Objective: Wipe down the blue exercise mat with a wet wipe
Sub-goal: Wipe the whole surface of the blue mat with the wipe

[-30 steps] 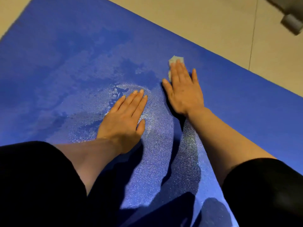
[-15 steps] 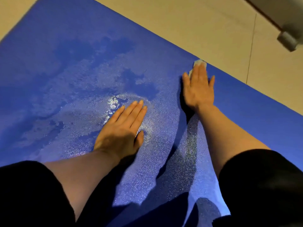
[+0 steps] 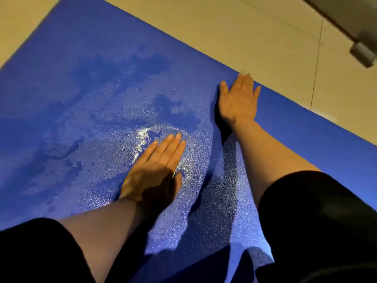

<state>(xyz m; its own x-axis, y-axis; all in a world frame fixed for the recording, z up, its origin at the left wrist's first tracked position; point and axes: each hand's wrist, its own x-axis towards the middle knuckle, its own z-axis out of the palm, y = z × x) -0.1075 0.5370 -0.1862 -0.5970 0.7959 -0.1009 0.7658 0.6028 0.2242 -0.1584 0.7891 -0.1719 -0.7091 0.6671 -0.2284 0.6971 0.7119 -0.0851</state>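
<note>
Seemingly midway, from the head view: blue mat (image 3: 306, 127) on the floor (image 3: 234, 31), sheened wet mid-panel, darker patches beyond unwiped. Right hand (image 3: 238, 99) flat, fingers straight, pressing wet wipe (image 3: 242, 72) at far edge; left hand (image 3: 155, 168) flat, bracing.

No readable text, label, brand or number shows anywhere.

Warm, dim indoor light. Glare is seen on the wet mat (image 3: 142, 137) just beyond the left hand (image 3: 157, 170). Dark shadows are cast by both arms toward the lower frame. The floor (image 3: 244, 27) and a grey object (image 3: 363, 54) at upper right are blurred.
</note>
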